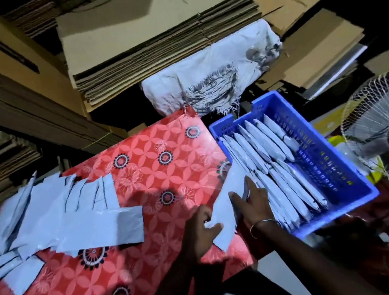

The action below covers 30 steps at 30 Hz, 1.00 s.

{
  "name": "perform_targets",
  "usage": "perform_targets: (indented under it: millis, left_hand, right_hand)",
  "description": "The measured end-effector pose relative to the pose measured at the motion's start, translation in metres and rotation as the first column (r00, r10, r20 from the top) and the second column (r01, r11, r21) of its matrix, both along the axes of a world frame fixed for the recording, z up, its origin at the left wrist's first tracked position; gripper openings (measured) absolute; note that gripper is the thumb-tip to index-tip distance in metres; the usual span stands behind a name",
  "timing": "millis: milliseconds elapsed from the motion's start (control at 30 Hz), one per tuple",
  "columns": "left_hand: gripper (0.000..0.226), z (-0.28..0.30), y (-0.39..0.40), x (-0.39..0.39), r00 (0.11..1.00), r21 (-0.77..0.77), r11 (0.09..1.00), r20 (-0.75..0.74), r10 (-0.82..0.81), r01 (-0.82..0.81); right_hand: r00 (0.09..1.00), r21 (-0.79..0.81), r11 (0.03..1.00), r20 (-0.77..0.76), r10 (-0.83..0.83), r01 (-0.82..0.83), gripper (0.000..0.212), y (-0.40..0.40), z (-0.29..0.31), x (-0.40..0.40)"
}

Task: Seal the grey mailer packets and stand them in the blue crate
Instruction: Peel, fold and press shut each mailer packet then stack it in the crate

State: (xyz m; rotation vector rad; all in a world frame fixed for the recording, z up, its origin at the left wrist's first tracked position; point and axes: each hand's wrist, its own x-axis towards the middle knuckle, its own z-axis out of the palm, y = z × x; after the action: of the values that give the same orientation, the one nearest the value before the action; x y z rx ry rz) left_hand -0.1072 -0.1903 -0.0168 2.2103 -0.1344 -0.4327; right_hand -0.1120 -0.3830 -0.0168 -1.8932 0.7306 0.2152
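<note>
One grey mailer packet [225,214] is held on edge at the left side of the blue crate [339,214], over the corner of the red table. My left hand [201,229] grips its lower edge. My right hand [251,201], with a bangle on the wrist, pinches its upper right part, fingers against the packets in the crate. Several sealed grey packets [275,162] stand in rows inside the crate. A loose pile of flat grey mailers [76,221] with open flaps lies on the table at the left.
The table has a red flowered cloth [146,162]. Stacks of flattened cardboard [159,42] and a white sack [212,77] stand behind it. A caged fan [385,130] sits just right of the crate.
</note>
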Motion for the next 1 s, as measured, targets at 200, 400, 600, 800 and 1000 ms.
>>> perform_targets:
  millis: [200,400,600,800,1000]
  left_hand:
    - [0.036,0.002,-0.088,0.002,0.984,-0.170,0.975,-0.085,-0.158,0.141]
    - [0.023,-0.013,-0.165,0.013,0.911,-0.297,0.937,-0.304,-0.277,0.186]
    - [0.012,-0.031,-0.223,0.054,0.919,-0.226,0.961,-0.321,-0.228,0.159]
    - [0.040,-0.048,-0.287,0.105,0.899,-0.156,0.954,-0.324,-0.294,0.256]
    - [0.045,-0.080,-0.312,0.117,0.825,-0.093,0.944,-0.463,-0.323,0.317]
  right_hand:
    - [0.984,0.085,0.981,-0.048,-0.171,0.175,0.089,-0.053,0.021,0.003]
    - [0.981,-0.032,0.987,-0.110,-0.157,0.155,0.099,-0.142,0.003,0.016]
    - [0.961,-0.106,0.980,-0.240,0.138,-0.167,0.092,-0.234,-0.082,0.027]
    - [0.921,-0.130,0.920,-0.183,0.345,-0.370,0.084,-0.257,-0.115,0.046]
    - [0.951,-0.018,0.954,-0.092,0.296,-0.299,0.069,-0.272,-0.151,0.046]
